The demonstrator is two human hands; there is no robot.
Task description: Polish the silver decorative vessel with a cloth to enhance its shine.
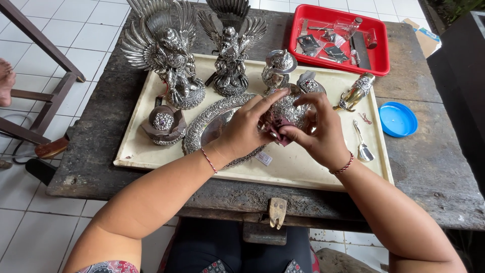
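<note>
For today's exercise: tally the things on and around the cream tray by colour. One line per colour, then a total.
Silver: 8 – two winged statues, oval platter, lidded box, jar, held piece, small lid, spoon
Gold-and-silver: 1 – elephant
Red: 1 – bin
Blue: 1 – lid
Total: 11

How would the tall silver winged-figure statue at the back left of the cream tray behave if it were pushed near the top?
The tall silver winged-figure statue looks top-heavy: wide wings spread above a narrower round base, so a high push would probably tip it. It appears to be solid ornate metal, likely heavy for its size. The thin feather tips may bend or snag. It stands on the cream tray.
</note>
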